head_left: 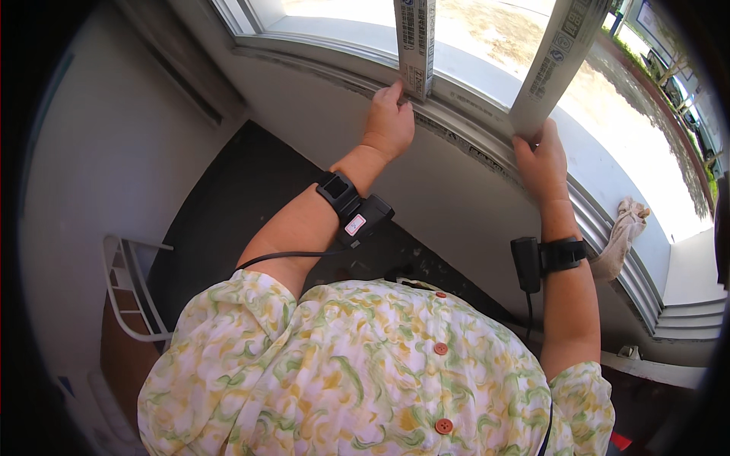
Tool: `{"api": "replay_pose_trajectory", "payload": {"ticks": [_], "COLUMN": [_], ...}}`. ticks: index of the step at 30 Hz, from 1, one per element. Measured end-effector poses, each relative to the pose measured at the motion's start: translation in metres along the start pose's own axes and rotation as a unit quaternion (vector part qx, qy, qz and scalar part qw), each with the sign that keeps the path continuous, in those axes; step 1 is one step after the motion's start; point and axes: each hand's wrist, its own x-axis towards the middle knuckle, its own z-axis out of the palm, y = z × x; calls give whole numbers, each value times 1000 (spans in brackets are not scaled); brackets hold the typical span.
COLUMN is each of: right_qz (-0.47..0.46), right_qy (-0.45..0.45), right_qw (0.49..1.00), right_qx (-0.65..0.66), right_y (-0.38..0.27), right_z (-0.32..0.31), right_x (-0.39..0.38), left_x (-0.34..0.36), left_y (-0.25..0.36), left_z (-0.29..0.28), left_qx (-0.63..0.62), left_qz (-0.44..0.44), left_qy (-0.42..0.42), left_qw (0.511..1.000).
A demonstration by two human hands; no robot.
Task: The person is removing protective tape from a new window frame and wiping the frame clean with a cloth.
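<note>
A sliding window sash (471,102) with pale metal edges stands at the window ahead of me, with printed protective film on its uprights. My left hand (389,121) is closed at the foot of its left upright (415,45), fingertips on the metal. At the lower end of the wider right upright (559,64), my right hand (544,156) grips with the thumb on the near side and fingers partly hidden behind. Beneath the sash runs the grooved window track (471,148), dusty along its edge. Each wrist carries a black strapped device with a cable.
A crumpled beige cloth (625,232) hangs over the track to the right. Below the window is a pale wall (449,197) above a dark floor (220,190). A white metal frame (137,292) stands at left, and a grey pipe-like strip (171,61) runs along the left wall.
</note>
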Motion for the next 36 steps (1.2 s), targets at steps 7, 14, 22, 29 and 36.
{"api": "replay_pose_trajectory", "payload": {"ticks": [7, 14, 22, 29, 36], "right_qz": [2, -17, -16, -26, -32], "right_qy": [0, 11, 13, 15, 18], "right_qw": [1000, 999, 1000, 1000, 999], "right_qx": [18, 25, 12, 5, 1], "right_y": [-4, -1, 1, 1, 3], "right_z": [-1, 1, 1, 3, 4], "right_x": [-1, 0, -1, 1, 0], "left_x": [-16, 13, 19, 22, 23], "left_y": [6, -2, -2, -6, -10], "left_z": [20, -1, -7, -3, -2], "left_qx": [-42, 101, 179, 215, 225], "left_qz": [-5, 84, 145, 192, 192], "left_qy": [56, 27, -23, -6, 9], "left_qw": [998, 991, 973, 957, 955]}}
